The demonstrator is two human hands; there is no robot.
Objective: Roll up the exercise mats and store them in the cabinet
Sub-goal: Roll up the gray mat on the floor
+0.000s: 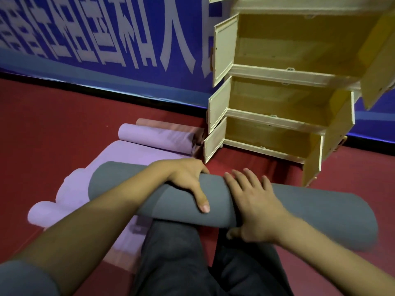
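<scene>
Red carpet floor (53, 124) under a blue banner wall (106, 39), wooden cabinet (277, 116) at right with doors swung wide and compartments bare as far as visible. Grey mat (310, 210) fully rolled, resting across the knees, near the cabinet but not yet stored. Purple mat (154, 137) on the floor just beyond, rolled at its far end, the rest lying flat; pink one behind, hard to judge. Left hand (188, 178) curled over the roll, thumb pressing down. Right hand (254, 206) spread flat on top, thumb hooked beneath.
</scene>
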